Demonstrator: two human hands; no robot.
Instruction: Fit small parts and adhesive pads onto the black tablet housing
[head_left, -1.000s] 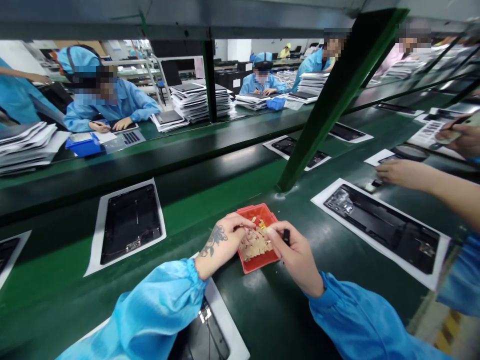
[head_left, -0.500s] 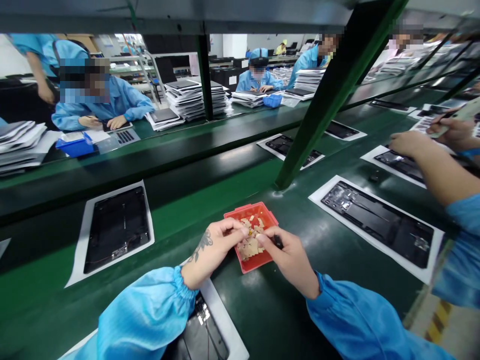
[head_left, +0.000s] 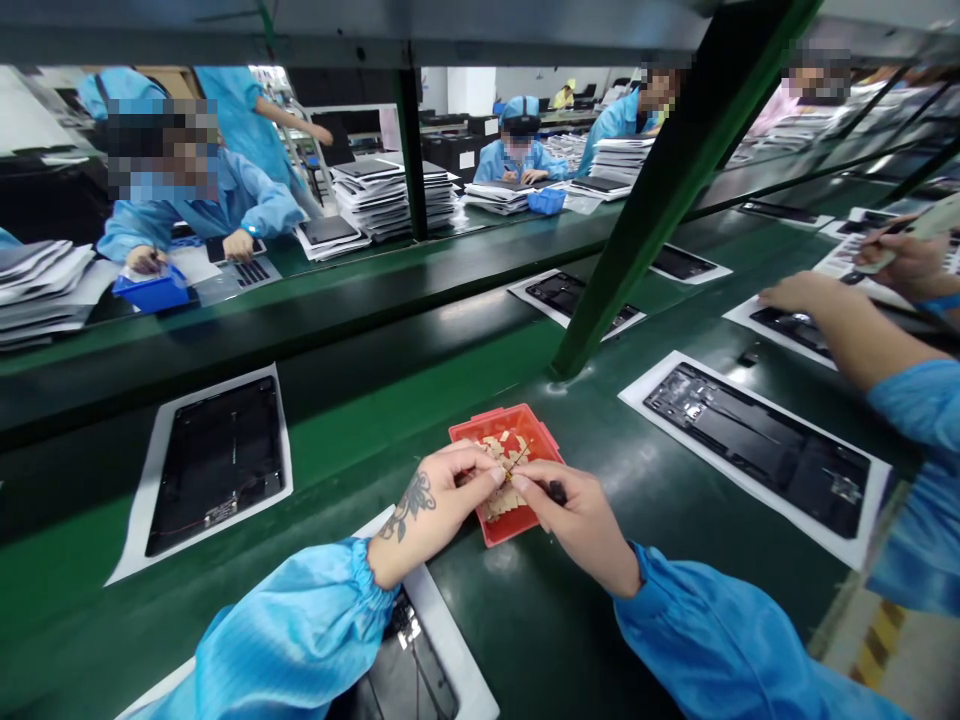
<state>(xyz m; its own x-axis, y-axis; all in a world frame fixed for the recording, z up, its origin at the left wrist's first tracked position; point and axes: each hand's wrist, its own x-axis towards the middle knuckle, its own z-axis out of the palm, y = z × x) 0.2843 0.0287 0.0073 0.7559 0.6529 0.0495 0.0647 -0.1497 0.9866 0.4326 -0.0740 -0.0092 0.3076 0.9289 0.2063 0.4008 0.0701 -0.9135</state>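
Right hand neared left hand; yellow sliver pinched above ragged scraps.

here at the desk, the tray sits centre, small pieces lying in it; the left hand is over its left side, the right hand over its right, a small strip between their fingertips. near left, partly under the left sleeve, there's a near panel on its sheet! farther left, another panel; across on the right, a third, each on a sheet. just behind the tray, slightly right, stands the post. far left, a bin rests before a seated co-worker, a paper stack to its left.
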